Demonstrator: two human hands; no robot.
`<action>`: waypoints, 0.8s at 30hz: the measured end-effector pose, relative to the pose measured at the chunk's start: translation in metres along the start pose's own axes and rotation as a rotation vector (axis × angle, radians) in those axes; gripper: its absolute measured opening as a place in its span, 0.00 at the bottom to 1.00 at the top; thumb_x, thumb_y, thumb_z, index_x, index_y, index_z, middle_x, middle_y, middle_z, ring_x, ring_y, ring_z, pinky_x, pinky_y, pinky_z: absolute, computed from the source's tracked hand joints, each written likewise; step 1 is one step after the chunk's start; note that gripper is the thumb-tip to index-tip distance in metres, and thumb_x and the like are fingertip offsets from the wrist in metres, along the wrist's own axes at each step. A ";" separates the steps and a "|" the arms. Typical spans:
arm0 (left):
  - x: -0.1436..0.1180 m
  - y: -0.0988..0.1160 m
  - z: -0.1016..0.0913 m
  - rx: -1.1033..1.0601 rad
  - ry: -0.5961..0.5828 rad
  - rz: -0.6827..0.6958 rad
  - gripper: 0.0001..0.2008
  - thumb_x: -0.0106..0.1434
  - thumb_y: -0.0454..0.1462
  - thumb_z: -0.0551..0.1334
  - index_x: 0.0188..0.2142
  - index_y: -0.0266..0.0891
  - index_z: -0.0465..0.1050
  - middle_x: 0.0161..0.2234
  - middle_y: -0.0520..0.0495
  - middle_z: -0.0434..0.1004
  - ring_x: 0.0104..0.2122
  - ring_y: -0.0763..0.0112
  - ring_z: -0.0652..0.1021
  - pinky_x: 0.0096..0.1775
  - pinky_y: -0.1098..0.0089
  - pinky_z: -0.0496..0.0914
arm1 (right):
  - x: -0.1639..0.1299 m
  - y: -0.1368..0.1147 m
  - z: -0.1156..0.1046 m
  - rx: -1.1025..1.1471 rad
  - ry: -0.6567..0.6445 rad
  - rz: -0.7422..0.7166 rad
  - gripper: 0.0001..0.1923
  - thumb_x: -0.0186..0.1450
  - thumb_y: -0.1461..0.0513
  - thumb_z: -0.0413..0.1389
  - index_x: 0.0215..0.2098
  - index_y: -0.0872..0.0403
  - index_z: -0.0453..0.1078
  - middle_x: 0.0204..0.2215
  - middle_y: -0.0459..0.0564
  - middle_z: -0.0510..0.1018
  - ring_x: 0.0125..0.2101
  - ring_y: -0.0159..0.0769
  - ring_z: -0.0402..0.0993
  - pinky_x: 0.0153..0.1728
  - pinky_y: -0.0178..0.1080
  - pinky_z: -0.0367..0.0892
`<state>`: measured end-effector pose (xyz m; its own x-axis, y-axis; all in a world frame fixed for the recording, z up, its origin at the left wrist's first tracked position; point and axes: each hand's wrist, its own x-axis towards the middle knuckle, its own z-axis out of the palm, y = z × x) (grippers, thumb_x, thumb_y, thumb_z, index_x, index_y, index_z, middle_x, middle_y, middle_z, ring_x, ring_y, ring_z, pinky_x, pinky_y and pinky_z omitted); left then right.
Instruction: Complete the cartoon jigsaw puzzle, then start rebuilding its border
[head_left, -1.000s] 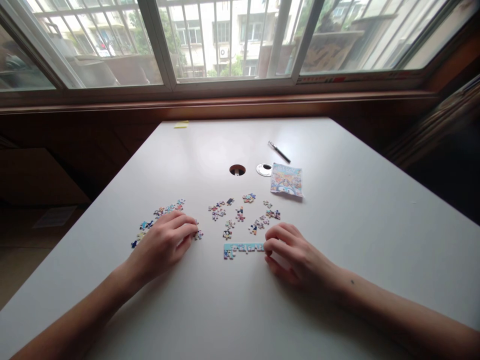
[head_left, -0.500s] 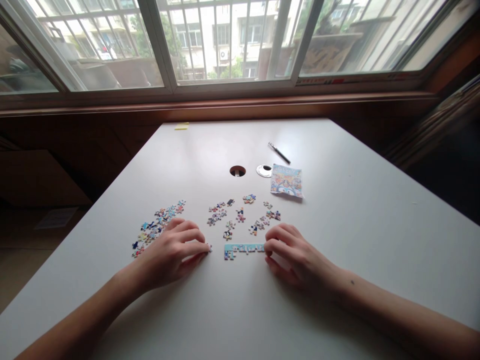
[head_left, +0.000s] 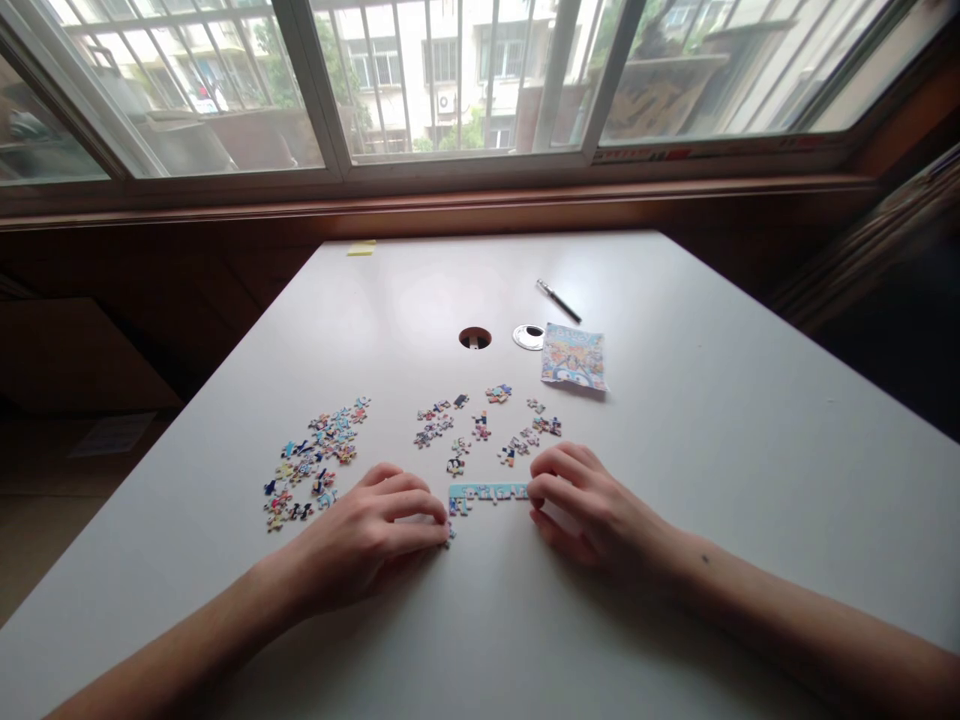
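Note:
My left hand [head_left: 394, 525] is closed, its fingertips on a small jigsaw piece [head_left: 451, 535] that pokes out just below the left end of a joined puzzle strip [head_left: 487, 493]. The strip has a light blue straight top edge and a short downward corner at its left. At its right end my right hand [head_left: 574, 498] is closed, fingers curled over the strip and hiding that end. Just above the strip lies a loose piece with a black-and-white figure [head_left: 455, 466].
A heap of loose jigsaw pieces [head_left: 315, 450] lies to the left, with smaller clusters [head_left: 435, 428] behind the strip. Farther back are a picture sheet [head_left: 574, 357], a pen [head_left: 559, 300], a cable hole [head_left: 475, 339] with its round cover [head_left: 528, 337], and a yellow note [head_left: 361, 248].
My left hand has moved right and toward me with the piece, from left of the strip to below its left corner. My right hand stays at the strip's right end.

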<state>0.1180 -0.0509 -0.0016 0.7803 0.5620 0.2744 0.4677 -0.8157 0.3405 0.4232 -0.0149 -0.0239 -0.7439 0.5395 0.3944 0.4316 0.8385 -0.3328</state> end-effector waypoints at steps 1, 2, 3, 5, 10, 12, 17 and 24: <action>0.001 0.000 0.000 -0.002 0.003 0.004 0.10 0.69 0.30 0.57 0.45 0.43 0.74 0.43 0.48 0.80 0.44 0.67 0.77 0.48 0.64 0.64 | 0.000 0.000 0.000 -0.001 0.001 -0.002 0.05 0.64 0.68 0.52 0.37 0.52 0.63 0.37 0.52 0.70 0.38 0.39 0.65 0.43 0.44 0.65; 0.001 0.001 0.001 -0.001 0.009 0.006 0.09 0.70 0.31 0.57 0.45 0.43 0.74 0.43 0.48 0.80 0.43 0.68 0.77 0.48 0.65 0.64 | 0.001 0.000 0.000 -0.001 0.001 -0.002 0.05 0.64 0.68 0.52 0.37 0.52 0.63 0.36 0.52 0.70 0.38 0.39 0.65 0.43 0.44 0.65; 0.001 0.001 0.002 0.002 0.015 0.007 0.09 0.70 0.31 0.57 0.44 0.43 0.74 0.42 0.48 0.81 0.42 0.68 0.77 0.48 0.65 0.64 | 0.001 -0.001 0.000 -0.001 0.000 -0.001 0.05 0.64 0.68 0.52 0.37 0.52 0.63 0.36 0.52 0.70 0.37 0.39 0.65 0.43 0.44 0.64; 0.002 0.002 0.005 0.013 0.044 0.016 0.08 0.70 0.32 0.57 0.43 0.42 0.74 0.41 0.48 0.81 0.41 0.69 0.77 0.47 0.66 0.65 | 0.001 -0.001 0.000 0.001 0.003 -0.001 0.05 0.64 0.68 0.52 0.37 0.52 0.63 0.36 0.52 0.70 0.37 0.39 0.65 0.43 0.44 0.64; 0.004 0.005 0.018 0.069 0.170 0.046 0.09 0.69 0.30 0.57 0.45 0.40 0.73 0.41 0.45 0.80 0.41 0.66 0.76 0.45 0.64 0.66 | 0.000 -0.001 0.000 -0.003 0.002 0.001 0.05 0.65 0.68 0.51 0.37 0.52 0.63 0.37 0.52 0.70 0.38 0.39 0.64 0.42 0.44 0.64; 0.005 0.006 0.022 0.098 0.187 0.052 0.11 0.69 0.29 0.56 0.46 0.39 0.73 0.41 0.43 0.80 0.41 0.65 0.76 0.45 0.63 0.67 | -0.001 0.000 0.000 -0.004 -0.003 0.007 0.05 0.65 0.68 0.52 0.38 0.52 0.64 0.37 0.52 0.70 0.38 0.39 0.64 0.43 0.44 0.64; 0.006 0.007 0.023 0.144 0.210 0.040 0.11 0.70 0.30 0.54 0.45 0.38 0.74 0.40 0.43 0.79 0.41 0.65 0.75 0.45 0.63 0.68 | -0.002 0.001 0.002 -0.007 -0.004 0.005 0.06 0.64 0.67 0.53 0.39 0.52 0.64 0.38 0.52 0.70 0.39 0.39 0.65 0.44 0.45 0.65; 0.004 0.005 0.026 0.125 0.186 -0.002 0.09 0.69 0.29 0.58 0.46 0.39 0.74 0.43 0.43 0.78 0.46 0.63 0.74 0.48 0.62 0.67 | -0.002 0.000 0.001 -0.015 -0.029 -0.006 0.14 0.63 0.67 0.54 0.47 0.51 0.66 0.44 0.55 0.71 0.46 0.43 0.67 0.49 0.49 0.66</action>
<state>0.1342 -0.0561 -0.0222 0.6946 0.5699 0.4390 0.5261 -0.8187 0.2303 0.4238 -0.0161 -0.0256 -0.7610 0.5318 0.3716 0.4343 0.8431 -0.3172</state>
